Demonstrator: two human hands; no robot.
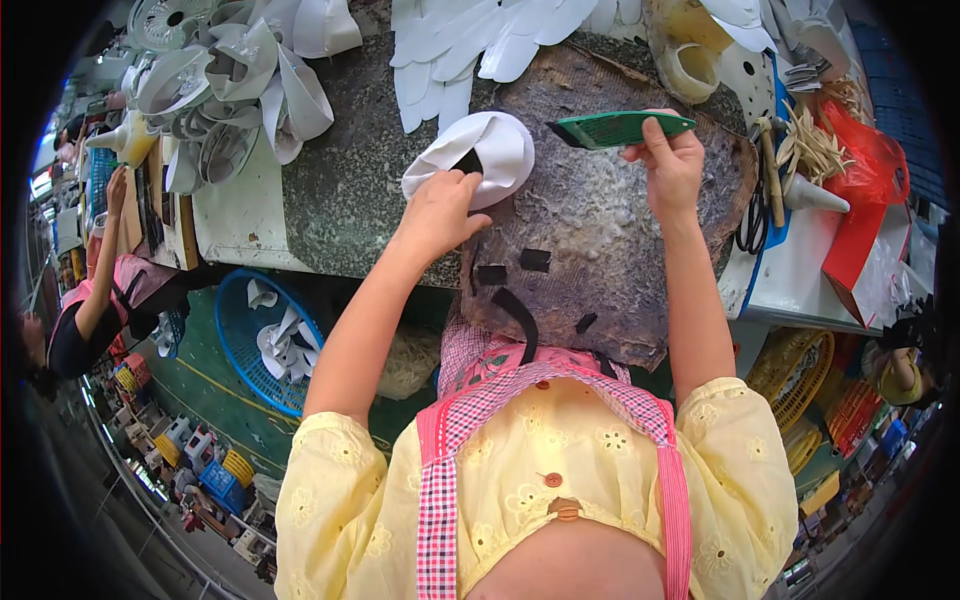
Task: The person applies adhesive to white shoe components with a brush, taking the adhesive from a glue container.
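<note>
the left hand (440,210) presses flat, fingers spread and bent, on a white piece (480,150), a smooth rounded panel shaped like a curved oval with a dark patch (468,162) showing just beside the fingertips. the hand pins it down rather than closing round it. the piece lies at the upper left edge of a board (610,230), a rough, crusted slab, grey-brown and mottled with dried whitish residue, its rim ragged and rounded.

the right hand (672,165) is closed on a green brush (620,127), a flat, long plastic tool with a ribbed face and a dark pointed end; thumb and fingers pinch its right end, and it is held level above the board, apart from the white piece.

on the board lie about five black strips (516,318): two small squarish ones, one long curved one, and shorter bits near the lower rim.

beyond the board, a fan of white petal-shaped pieces (470,45) overlaps at the table's far edge; too many to count. to the left a heap of curled white shells (230,80) sits on the table (340,200). a blue basket (245,340) below holds more white scraps. at right are black scissors (752,225), a red bag (865,165) and one white cone (815,195). another person (95,300) sits far left.
</note>
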